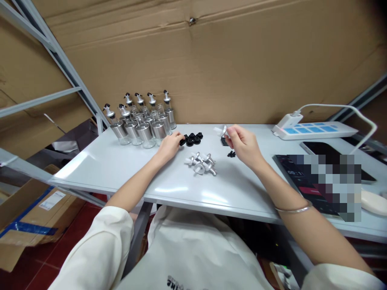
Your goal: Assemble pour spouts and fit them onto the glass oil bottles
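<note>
My right hand (243, 146) is raised slightly over the table, pinching a silver pourer spout (223, 131) with a clear plastic part pointing left. At the edge of a cluster of black ring-shaped stoppers (190, 142), my left hand (171, 147) has its fingers closed on one black stopper (182, 142). Between the hands, closer to my body, lies a pile of loose silver pourer spouts (201, 164). Small black pieces (231, 154) lie below my right hand, and more black parts (224, 141) are partly hidden behind its fingers.
Several glass bottles with metal sleeves (145, 135) stand at the back left, some topped with pourers. On the right are a power strip (317, 131) with a white cable, two phones (290, 173) and a cream-coloured oval object (373, 202). Cardboard (226, 68) stands behind the table (187, 189).
</note>
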Demonstrator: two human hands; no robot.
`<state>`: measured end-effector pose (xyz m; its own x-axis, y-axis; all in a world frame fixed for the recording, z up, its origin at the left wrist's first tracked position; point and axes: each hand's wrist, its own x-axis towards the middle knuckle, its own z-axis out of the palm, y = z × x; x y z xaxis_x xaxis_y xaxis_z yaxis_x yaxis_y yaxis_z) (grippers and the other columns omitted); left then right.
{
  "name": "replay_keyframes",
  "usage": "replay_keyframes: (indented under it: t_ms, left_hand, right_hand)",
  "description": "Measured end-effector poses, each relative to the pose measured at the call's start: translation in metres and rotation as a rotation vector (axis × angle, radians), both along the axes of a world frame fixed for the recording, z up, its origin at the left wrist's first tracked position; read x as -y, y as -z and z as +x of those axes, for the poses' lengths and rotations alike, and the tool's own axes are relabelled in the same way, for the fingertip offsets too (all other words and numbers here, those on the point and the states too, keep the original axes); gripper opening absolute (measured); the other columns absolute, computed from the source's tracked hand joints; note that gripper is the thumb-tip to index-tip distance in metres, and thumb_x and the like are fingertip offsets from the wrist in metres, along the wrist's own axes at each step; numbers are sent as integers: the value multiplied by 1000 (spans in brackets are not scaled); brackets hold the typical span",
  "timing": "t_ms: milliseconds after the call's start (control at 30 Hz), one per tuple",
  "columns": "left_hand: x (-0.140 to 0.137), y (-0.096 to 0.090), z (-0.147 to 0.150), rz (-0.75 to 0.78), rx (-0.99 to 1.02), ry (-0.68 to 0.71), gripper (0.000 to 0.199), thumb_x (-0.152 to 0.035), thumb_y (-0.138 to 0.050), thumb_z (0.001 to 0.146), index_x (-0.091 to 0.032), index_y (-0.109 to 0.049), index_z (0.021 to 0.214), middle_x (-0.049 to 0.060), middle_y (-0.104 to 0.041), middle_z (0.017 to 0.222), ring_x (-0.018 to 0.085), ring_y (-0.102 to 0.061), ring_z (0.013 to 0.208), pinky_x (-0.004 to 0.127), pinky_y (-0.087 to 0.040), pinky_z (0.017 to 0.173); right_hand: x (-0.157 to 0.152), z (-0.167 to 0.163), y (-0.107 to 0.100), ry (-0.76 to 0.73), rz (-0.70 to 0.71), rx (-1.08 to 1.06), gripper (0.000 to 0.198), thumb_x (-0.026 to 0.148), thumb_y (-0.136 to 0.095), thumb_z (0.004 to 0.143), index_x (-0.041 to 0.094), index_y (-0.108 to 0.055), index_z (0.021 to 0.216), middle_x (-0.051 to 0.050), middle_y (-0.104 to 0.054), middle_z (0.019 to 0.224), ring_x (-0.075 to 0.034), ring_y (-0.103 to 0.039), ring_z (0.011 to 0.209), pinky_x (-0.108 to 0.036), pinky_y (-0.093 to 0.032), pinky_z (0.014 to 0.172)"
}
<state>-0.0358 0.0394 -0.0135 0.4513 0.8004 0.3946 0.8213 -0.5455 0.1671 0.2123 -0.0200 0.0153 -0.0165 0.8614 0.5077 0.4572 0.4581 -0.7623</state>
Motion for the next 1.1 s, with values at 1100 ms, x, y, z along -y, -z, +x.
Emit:
replay_keyframes:
  t_ms: [1100]
  left_hand:
    - [16,2,22,-304,308,314,45,-41,-46,90,-21,-46,130,10,-53,119,21,-55,109,38,-43,98]
  right_hand:
    - [-1,23,-13,-693,-677,556,42,55,-43,84,19,-44,64,4,-36,60,-11,-32,57,-27,-31,60]
